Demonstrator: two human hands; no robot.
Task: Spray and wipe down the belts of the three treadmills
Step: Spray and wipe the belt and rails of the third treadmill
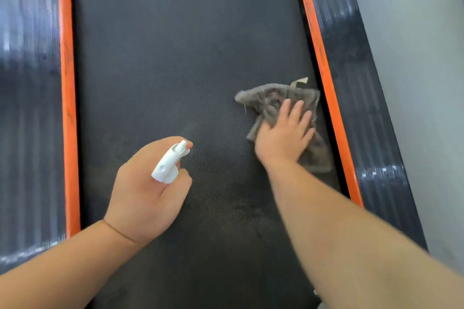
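- We see one treadmill belt (175, 57), dark and finely textured, filling the middle of the view and running away from the camera.
- Left hand (148, 190): fingers curled round a white spray bottle (168, 165). Only the spray head shows above the fist, the body is hidden in the hand. The nozzle points forward over the belt, and the forefinger curls past the front of the head.
- We cannot tell whether the trigger is squeezed.
- Thin band (118, 231) round the left wrist.
- Right hand (283, 133): flat, palm down, fingers straight and spread, pressing on a grey cloth (273, 98).
- The cloth lies crumpled on the belt's right side, close to the right edge. It sticks out beyond the fingertips and on the outer side of the hand.
- Small pale tag (300, 81) stands up at the cloth's far corner.
- Faint lighter patch on the belt ahead of the nozzle, between the two hands. We cannot say whether it is wet or glare.
- Left orange strip (67, 83) and right orange strip (324, 70) border the belt along both edges.
- Outside them are the left side rail (27, 108) and the right side rail (364, 108), both black, ribbed and blurred.
- Grey floor (414, 57) to the right of the right side rail.
- Both forearms are bare and come in from the bottom edge.
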